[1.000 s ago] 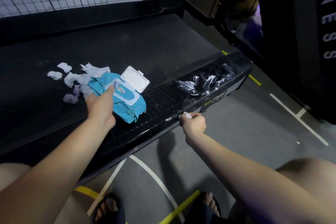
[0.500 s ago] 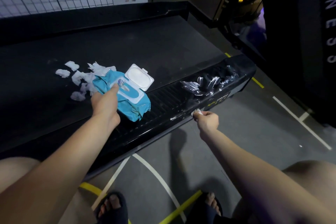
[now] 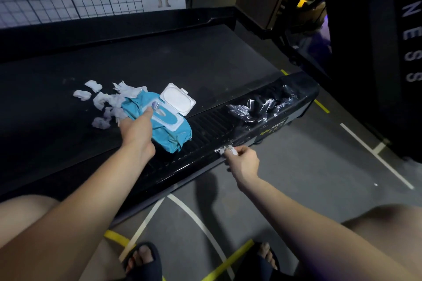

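A blue pack of wet wipes (image 3: 167, 129) lies on the black treadmill deck (image 3: 159, 59) with its white lid (image 3: 178, 99) flipped open. My left hand (image 3: 137, 131) rests on the pack, thumb near the opening; its fingers are hidden behind the hand. My right hand (image 3: 243, 162) pinches a small crumpled white wipe (image 3: 228, 150) against the glossy black rear end cap (image 3: 269, 125) of the treadmill, just below its ribbed edge.
Several used crumpled wipes (image 3: 102, 102) lie on the belt left of the pack. Crinkled clear plastic film (image 3: 255, 107) clings to the end cap's right part. The grey floor (image 3: 308, 166) carries white and yellow lines. My sandalled feet (image 3: 142, 262) stand below.
My right hand slid right along the end cap, then came slightly back left, still pinching the wipe. The left hand stayed on the pack.
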Available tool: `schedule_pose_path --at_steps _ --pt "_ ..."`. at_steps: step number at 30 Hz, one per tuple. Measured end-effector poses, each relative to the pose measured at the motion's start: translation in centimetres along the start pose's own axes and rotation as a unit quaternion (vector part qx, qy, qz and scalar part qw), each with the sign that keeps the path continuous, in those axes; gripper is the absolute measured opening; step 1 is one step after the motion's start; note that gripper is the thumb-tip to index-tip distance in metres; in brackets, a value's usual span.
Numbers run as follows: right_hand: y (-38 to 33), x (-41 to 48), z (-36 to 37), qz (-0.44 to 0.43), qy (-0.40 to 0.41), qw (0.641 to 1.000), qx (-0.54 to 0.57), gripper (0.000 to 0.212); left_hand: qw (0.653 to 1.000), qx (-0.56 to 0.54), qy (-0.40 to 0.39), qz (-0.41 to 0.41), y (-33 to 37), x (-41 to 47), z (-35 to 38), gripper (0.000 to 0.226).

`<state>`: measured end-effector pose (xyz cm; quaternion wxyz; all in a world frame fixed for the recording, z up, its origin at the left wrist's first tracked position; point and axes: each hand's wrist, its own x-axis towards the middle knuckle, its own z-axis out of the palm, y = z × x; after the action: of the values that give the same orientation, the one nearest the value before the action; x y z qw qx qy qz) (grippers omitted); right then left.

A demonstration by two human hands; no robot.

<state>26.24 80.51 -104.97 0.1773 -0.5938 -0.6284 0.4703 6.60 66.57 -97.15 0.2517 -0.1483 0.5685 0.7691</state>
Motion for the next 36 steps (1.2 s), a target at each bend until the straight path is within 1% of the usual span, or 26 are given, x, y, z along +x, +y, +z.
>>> schedule_pose_path --at_steps 2,4,7,10,11,13,17,20,22,23,26,28,30,32,33,34,36 --pt "-0.2 -1.1 -0.3 -0.089 0.017 0.993 -0.080 0.022 1.000 0.001 0.000 0.000 0.1 -0.3 -0.1 0.028" --pt "0.0 -1.9 0.2 -0.187 -0.001 0.978 -0.091 0.021 1.000 0.003 0.005 0.002 0.1 -0.4 -0.1 0.028" --pt "0.6 -2.5 1.8 -0.276 -0.046 0.956 -0.084 0.019 1.000 0.001 0.004 0.005 0.3 -0.4 -0.1 0.025" --pt "1.0 -2.2 2.4 -0.361 -0.067 0.918 -0.150 0.010 1.000 -0.001 0.004 0.007 0.3 -0.4 -0.2 0.025" --pt "1.0 -2.0 2.5 -0.377 -0.069 0.909 -0.165 0.008 1.000 0.001 0.005 0.008 0.3 -0.3 -0.2 0.026" --pt "1.1 -1.2 2.5 -0.382 -0.047 0.908 -0.163 0.007 1.000 0.002 0.006 0.008 0.2 -0.3 -0.1 0.028" --pt "0.9 1.3 1.6 -0.349 0.039 0.928 -0.124 0.008 1.000 0.004 0.008 0.012 0.0 0.2 -0.1 0.029" --pt "-0.2 3.6 0.0 -0.266 0.080 0.958 -0.079 0.006 1.000 0.006 0.005 0.014 0.0 0.5 -0.1 0.024" --pt "-0.9 4.4 -0.6 -0.222 0.087 0.967 -0.093 0.005 1.000 0.004 0.005 0.015 0.0 0.5 0.0 0.025" --pt "-1.0 4.5 -0.8 -0.217 0.093 0.965 -0.112 0.006 1.000 0.005 0.005 0.016 0.0 0.5 0.1 0.025" --pt "-0.9 3.2 -0.5 -0.244 0.103 0.947 -0.179 0.009 1.000 0.007 0.006 0.012 0.0 0.3 0.2 0.017" --pt "-0.7 2.0 0.0 -0.290 0.103 0.930 -0.201 0.011 1.000 0.010 0.007 0.013 0.1 0.2 0.2 0.007" --pt "-0.4 0.9 0.4 -0.382 0.071 0.895 -0.221 0.009 1.000 0.013 0.006 0.016 0.2 0.1 0.2 0.008" --pt "0.1 0.3 0.9 -0.453 0.001 0.860 -0.234 0.021 1.000 0.016 0.004 0.016 0.3 -0.1 0.3 0.006" --pt "0.2 0.1 1.0 -0.464 -0.027 0.853 -0.236 0.025 1.000 0.016 0.002 0.017 0.3 -0.2 0.2 0.005" --pt "0.3 0.1 1.1 -0.461 -0.049 0.855 -0.231 0.027 1.000 0.016 0.001 0.019 0.2 -0.3 0.2 0.005" --pt "0.5 0.4 1.3 -0.462 -0.053 0.857 -0.220 0.028 1.000 0.014 0.001 0.021 0.2 -0.4 0.1 0.007"
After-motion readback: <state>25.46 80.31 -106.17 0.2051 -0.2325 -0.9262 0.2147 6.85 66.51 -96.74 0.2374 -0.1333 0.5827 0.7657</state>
